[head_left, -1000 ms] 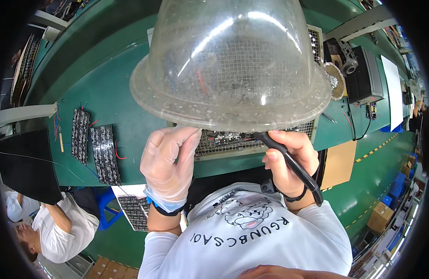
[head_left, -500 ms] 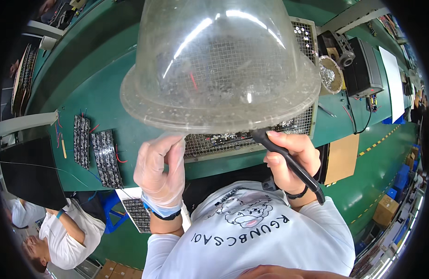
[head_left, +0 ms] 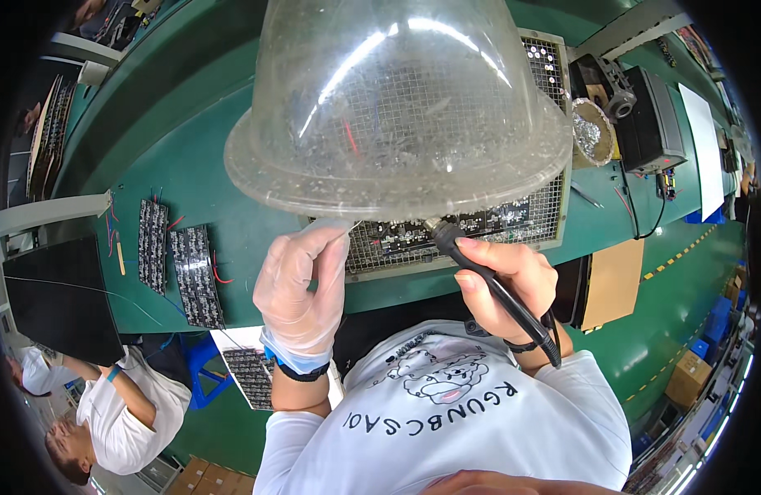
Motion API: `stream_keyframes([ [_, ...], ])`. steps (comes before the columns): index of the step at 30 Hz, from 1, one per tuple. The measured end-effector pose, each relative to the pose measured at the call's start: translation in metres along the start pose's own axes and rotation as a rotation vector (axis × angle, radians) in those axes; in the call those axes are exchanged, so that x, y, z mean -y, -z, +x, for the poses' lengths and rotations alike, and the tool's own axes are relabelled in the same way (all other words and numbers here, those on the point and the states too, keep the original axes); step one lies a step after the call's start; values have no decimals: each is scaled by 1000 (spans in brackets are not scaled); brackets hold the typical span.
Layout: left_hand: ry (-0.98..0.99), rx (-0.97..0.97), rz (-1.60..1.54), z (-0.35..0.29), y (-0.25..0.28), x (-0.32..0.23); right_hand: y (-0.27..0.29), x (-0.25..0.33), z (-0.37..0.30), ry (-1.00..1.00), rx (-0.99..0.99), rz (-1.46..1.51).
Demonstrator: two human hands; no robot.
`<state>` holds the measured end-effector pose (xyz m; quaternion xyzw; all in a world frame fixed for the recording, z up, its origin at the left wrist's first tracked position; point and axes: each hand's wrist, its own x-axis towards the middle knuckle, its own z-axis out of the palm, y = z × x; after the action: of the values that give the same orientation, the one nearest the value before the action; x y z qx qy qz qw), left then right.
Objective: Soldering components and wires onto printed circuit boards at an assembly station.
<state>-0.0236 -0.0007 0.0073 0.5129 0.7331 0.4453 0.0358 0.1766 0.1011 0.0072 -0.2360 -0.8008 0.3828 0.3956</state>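
My right hand [head_left: 512,285] grips the black handle of a soldering iron [head_left: 494,290]. Its metal collar shows at the rim of a clear plastic hood [head_left: 397,177], and the hood hides the tip. Beside it my left hand [head_left: 302,289], in a thin clear glove, pinches a thin wire [head_left: 355,226] whose far end runs out of sight at the rim. Below the hood a black circuit board [head_left: 479,221] lies on a framed wire-mesh panel [head_left: 372,257]. A red wire [head_left: 351,137] shows through the scratched plastic.
Two black circuit boards [head_left: 196,276] with red wires lie at left on the green table [head_left: 248,223]. A bowl of metal shavings [head_left: 593,136] and a dark box-shaped unit [head_left: 651,124] stand at right. Another person [head_left: 133,404] in white sits at lower left.
My hands have come slightly closer together. The iron has drawn back a little, so its metal collar now shows. The whole view has shifted slightly.
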Motion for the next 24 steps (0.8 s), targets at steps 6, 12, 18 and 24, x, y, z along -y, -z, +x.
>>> stream_keyframes([
  [6,34,-2,33,2,-2,-1,-1,2,0,27,13,-40],
  [12,-9,-72,79,3,-3,1,0,0,-1,28,14,-38],
  [18,-42,-116,117,3,3,2,-1,-2,-1,53,-49,24],
  [24,-42,-74,103,1,5,1,-2,1,4,19,22,20],
])
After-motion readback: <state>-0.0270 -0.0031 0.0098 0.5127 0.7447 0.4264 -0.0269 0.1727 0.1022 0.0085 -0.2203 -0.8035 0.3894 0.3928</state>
